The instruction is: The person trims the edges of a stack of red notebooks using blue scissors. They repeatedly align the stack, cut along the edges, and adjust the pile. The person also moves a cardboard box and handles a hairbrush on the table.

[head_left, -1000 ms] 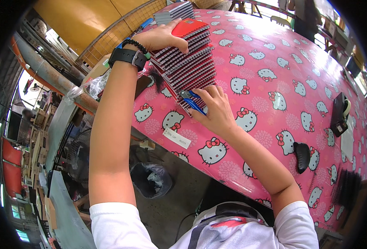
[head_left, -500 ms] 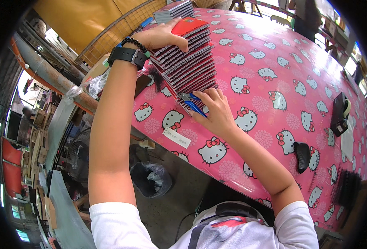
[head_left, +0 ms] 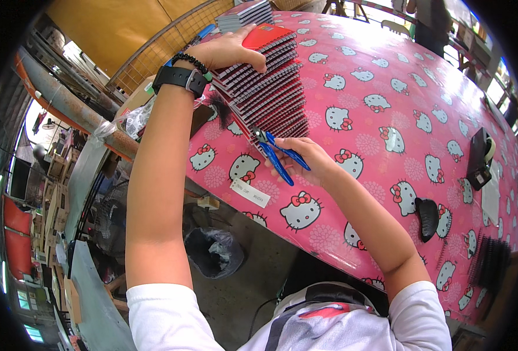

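A tall stack of spiral notebooks with red covers stands on the pink table, wire spines turned toward my right side. Across its top, my left hand grips the upper notebooks, thumb against the spine side. My right hand holds blue-handled wire cutters, their handles spread. The cutters' jaws are at the near, lower corner of the stack, by the ends of the spirals. Whether the jaws touch a wire is too small to tell. Some fingers of my right hand are hidden beneath the handles.
Behind the stack sits another pile of notebooks. A paper slip lies near the table edge, above a lined bin. To the right are a black curved object, a tape dispenser and black spiral coils.
My right hand has shifted slightly down and right, and the cutters' handles have spread wider. My left hand stays on the stack.
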